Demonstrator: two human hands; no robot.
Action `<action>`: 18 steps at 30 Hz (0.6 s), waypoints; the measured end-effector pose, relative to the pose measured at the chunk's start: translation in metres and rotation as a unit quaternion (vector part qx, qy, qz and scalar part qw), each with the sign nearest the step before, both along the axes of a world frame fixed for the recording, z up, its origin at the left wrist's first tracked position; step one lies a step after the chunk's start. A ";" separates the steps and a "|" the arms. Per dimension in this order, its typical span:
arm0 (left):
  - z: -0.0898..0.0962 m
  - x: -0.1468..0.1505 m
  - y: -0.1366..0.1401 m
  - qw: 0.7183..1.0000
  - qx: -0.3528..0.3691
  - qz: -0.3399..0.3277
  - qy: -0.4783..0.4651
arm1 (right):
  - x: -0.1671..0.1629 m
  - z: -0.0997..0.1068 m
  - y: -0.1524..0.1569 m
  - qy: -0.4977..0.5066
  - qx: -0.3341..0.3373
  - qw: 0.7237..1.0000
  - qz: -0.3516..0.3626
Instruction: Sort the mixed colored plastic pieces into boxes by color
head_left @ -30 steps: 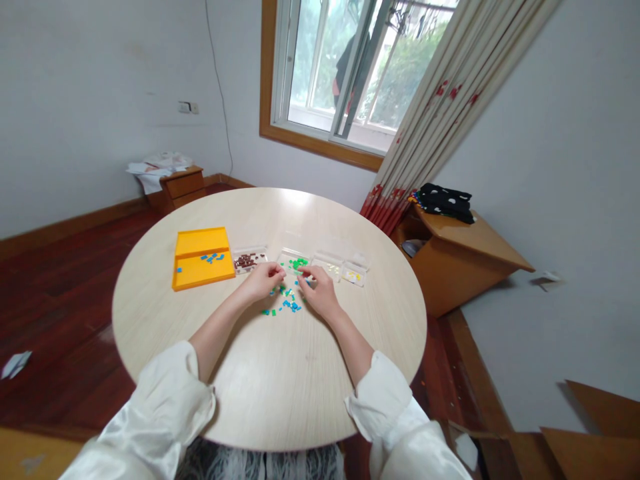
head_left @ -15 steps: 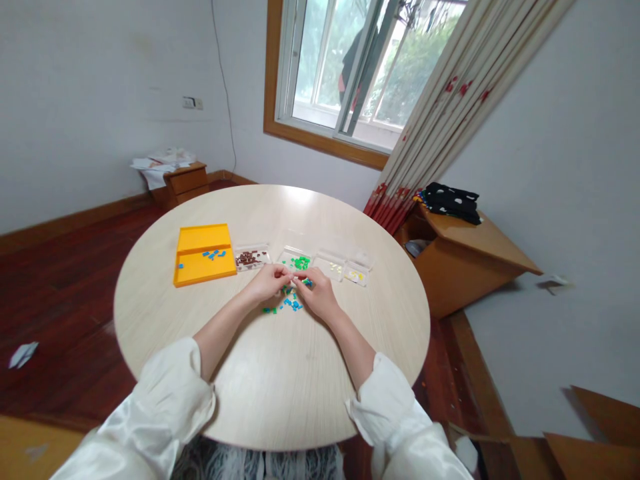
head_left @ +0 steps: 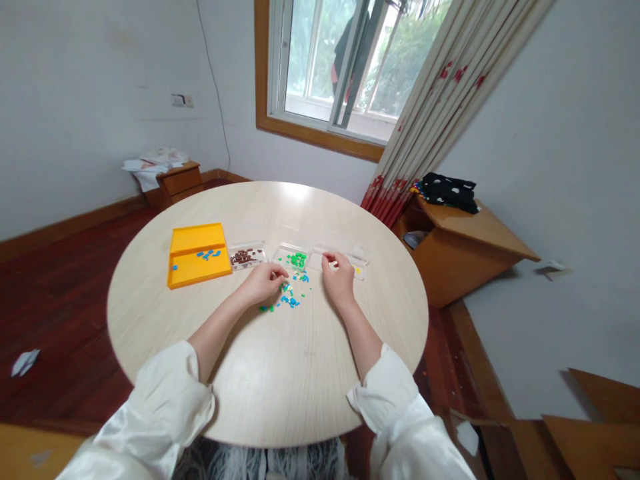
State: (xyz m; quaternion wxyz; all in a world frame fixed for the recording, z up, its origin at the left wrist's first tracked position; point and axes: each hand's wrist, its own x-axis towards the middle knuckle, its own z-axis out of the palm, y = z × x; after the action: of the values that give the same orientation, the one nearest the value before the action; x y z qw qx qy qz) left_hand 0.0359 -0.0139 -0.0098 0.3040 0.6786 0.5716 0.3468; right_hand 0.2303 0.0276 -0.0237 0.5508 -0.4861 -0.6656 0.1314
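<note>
My left hand rests at the left of the loose pile, thumb and fingers closed together at the tips; anything between them is too small to make out. Loose blue pieces and a few green pieces lie on the table just below it. Over the clear box of pale pieces is my right hand, its fingertips pinched and partly covering that box. A clear box with green pieces stands between and beyond the two hands.
The round table carries a yellow tray with several blue pieces at left. Beside it stands a clear box of brown pieces. A small clear box with yellow pieces lies right of my right hand. A cabinet stands beyond.
My hands have parted. The right moved away to the right, over the clear box of pale pieces, while the left stayed by the pile. The whole view shifted slightly.
</note>
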 end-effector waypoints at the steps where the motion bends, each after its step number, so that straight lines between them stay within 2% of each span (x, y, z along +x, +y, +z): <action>1: 0.000 0.000 -0.001 0.999 0.011 -0.011 0.032 | 0.004 0.000 0.002 0.006 -0.005 1.000 -0.018; 5: -0.001 0.001 -0.004 0.993 0.048 -0.053 0.091 | 0.016 -0.002 0.009 0.019 -0.005 0.998 -0.062; 11: -0.002 0.002 -0.007 0.985 0.046 -0.104 0.133 | 0.017 -0.004 0.012 0.025 -0.014 0.997 -0.065; 18: -0.005 0.005 -0.006 0.981 0.046 -0.098 0.161 | 0.014 -0.003 0.011 0.039 -0.012 0.998 -0.047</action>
State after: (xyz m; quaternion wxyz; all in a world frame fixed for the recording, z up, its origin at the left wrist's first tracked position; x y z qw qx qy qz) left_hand 0.0412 -0.0197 -0.0146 0.2093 0.7916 0.5271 0.2276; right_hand 0.2442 0.0383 -0.0270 0.5761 -0.5182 -0.6181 0.1323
